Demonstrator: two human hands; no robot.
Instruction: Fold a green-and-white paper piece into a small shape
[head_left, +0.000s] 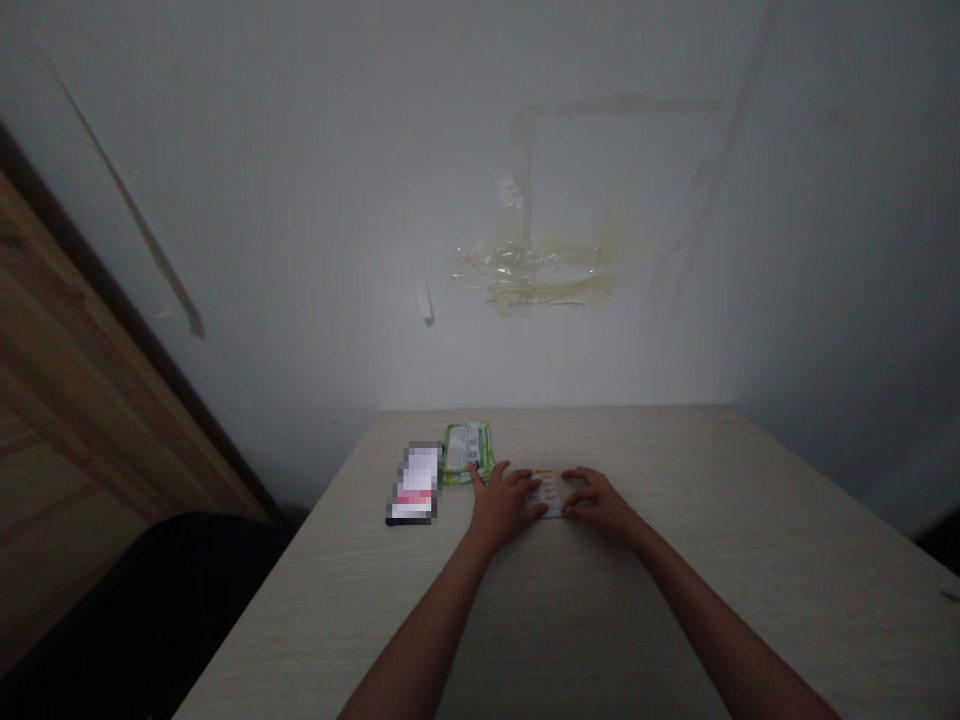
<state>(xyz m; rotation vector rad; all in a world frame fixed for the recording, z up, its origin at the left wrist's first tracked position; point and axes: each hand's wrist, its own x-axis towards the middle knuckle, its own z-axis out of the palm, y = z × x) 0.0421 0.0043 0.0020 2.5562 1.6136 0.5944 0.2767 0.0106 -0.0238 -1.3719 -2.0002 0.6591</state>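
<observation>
Two hands on one small item, head view only, and the light is poor. The left hand (504, 505) and right hand (600, 503) sit close together on the pale wooden table (697, 570), with a small printed packet (550, 492) lying flat between them, mid-table and slightly left of centre. Left hand: palm down, fingers spread, fingertips laid over the packet's left edge, so a flat press and not a clasp. Right hand: fingers curled onto the right edge; can't tell if it pinches the packet or just rests on it. Both hands touch it, neither is nearer, and the packet lies inward from each hand. Its ends are covered by fingers, so the long axis is unclear; the exposed strip runs away from the person. A green packet (467, 450) lies flat just beyond the left hand, close to the outstretched index finger but apart from the small packet. A phone (416, 483) sits left of that, near the table's left edge, with its screen lit. Tape residue (547, 265) marks the wall behind. A dark chair (150, 610) sits at lower left beside a wooden panel (52, 400).
</observation>
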